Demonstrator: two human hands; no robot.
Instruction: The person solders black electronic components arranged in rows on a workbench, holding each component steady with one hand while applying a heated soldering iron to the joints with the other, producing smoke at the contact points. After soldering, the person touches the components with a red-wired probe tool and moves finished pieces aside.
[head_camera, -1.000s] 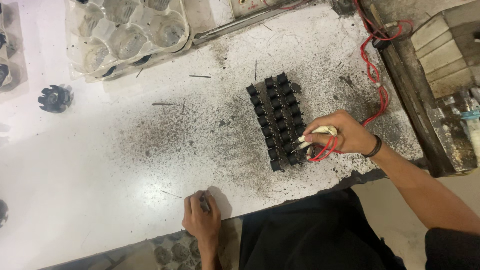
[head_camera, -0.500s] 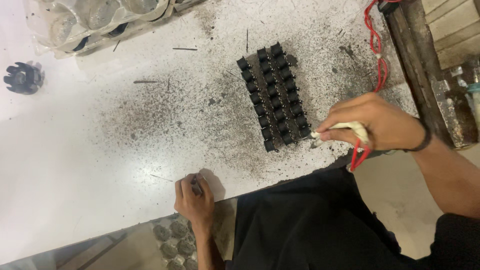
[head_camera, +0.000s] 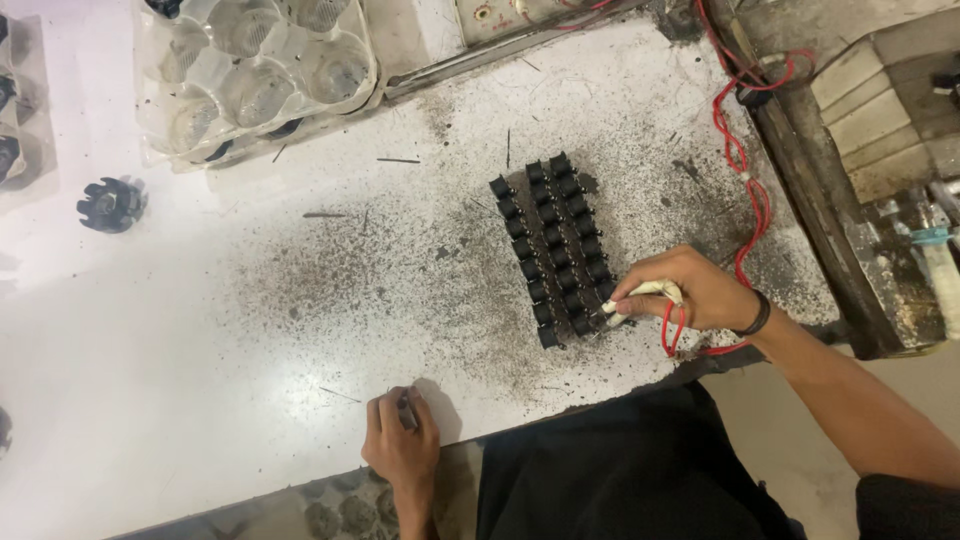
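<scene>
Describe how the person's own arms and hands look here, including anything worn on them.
Both hands are bare, with no gloves. The right hand has a thin dark band around the wrist, and the forearm behind it is uncovered up to a dark sleeve at the frame corner. The left hand shows no ring, watch or sleeve.

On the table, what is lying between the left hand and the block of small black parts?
Head view: only bare white table speckled with dark dust separates left hand from black parts.

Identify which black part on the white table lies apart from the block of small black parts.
It is the round, finned black part near the table's left edge, below the clear plastic tray. The others stand packed in rows beside the right hand.
</scene>
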